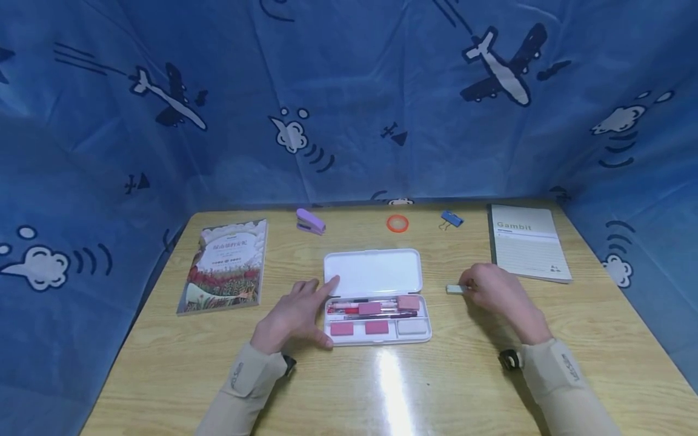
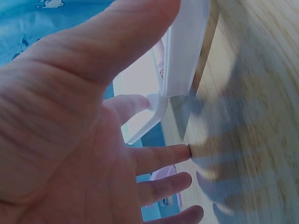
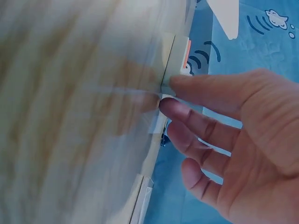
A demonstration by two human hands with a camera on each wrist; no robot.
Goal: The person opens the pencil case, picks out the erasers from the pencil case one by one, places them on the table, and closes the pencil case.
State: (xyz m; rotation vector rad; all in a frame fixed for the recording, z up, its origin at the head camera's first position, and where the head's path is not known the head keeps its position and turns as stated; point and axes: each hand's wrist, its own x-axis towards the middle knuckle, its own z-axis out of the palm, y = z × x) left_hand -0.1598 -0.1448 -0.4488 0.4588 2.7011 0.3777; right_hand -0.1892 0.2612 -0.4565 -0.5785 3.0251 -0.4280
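Wooden table (image 1: 436, 387), open pencil case (image 1: 376, 297) central between hands, bare front edge.

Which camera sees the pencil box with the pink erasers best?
The head view: the open pencil box shows whole, its pens and erasers visible. The left wrist view shows only its white edge beside the left hand. The right wrist view, blurred, doesn't clearly show it.

Person, two bare hands: left hand (image 1: 294, 318), right hand (image 1: 498, 293). No rings or gloves visible. Both forearms in long beige sleeves (image 1: 248, 387) with close-fitting cuffs, each cuff carrying small dark lettering, too small to read. A small black device (image 1: 509, 360), possibly a wrist-worn camera mount, sits at each cuff.
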